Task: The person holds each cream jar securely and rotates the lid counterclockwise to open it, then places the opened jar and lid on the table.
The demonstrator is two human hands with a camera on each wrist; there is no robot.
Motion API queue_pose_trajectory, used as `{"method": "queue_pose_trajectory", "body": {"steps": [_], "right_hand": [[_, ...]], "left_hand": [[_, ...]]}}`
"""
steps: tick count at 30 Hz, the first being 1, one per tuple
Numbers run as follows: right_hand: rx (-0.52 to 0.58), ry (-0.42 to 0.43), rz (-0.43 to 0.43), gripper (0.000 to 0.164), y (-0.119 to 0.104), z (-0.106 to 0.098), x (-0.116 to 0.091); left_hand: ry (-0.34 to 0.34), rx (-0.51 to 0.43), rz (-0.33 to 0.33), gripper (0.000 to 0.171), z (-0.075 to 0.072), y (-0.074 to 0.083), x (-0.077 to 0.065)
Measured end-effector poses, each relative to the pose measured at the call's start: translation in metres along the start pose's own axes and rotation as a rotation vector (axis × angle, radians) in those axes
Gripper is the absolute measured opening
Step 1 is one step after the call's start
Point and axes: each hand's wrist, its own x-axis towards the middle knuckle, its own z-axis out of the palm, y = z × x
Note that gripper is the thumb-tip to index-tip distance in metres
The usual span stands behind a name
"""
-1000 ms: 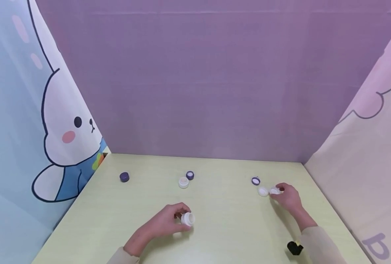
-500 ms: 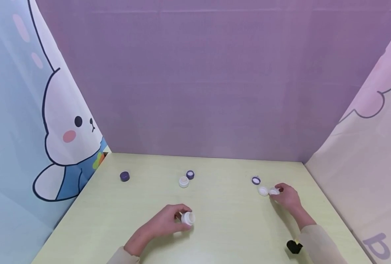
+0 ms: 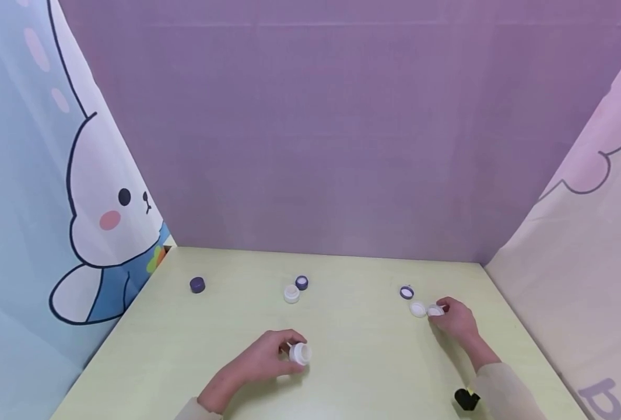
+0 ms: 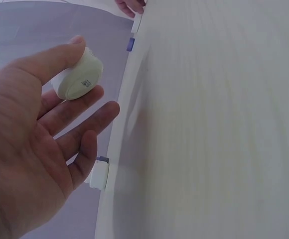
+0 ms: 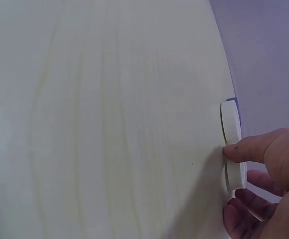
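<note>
My left hand [image 3: 262,359] holds a small white jar [image 3: 300,353] above the table, pinched between thumb and fingers, its round mouth facing right. In the left wrist view the base of this jar [image 4: 82,79] shows a small dark printed code. At the far right, my right hand [image 3: 457,319] pinches a flat white round lid [image 3: 435,311] by its edge, low at the table. A second white round lid [image 3: 417,308] lies right beside it on the left. In the right wrist view the thumb lies over the side of the pinched lid [image 5: 235,174].
A purple ring-shaped cap [image 3: 407,292] lies behind the lids. Mid-table at the back, another white jar [image 3: 291,294] stands beside a purple cap [image 3: 302,283]. Farther left sits a dark purple cap [image 3: 197,284]. A black object [image 3: 466,399] is near the right sleeve.
Both hands keep their holds and stay almost in place. The head view has tipped slightly, so everything appears a little lower.
</note>
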Motion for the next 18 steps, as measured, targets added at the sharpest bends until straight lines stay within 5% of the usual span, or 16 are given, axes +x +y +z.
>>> {"method": "queue_pose_trajectory", "body": {"steps": [18], "right_hand": [[0.047,0.018,0.007,0.061,-0.007,-0.005,-0.010]], "left_hand": [[-0.023,0.006,0.035,0.035,0.003,-0.008,0.000]]}}
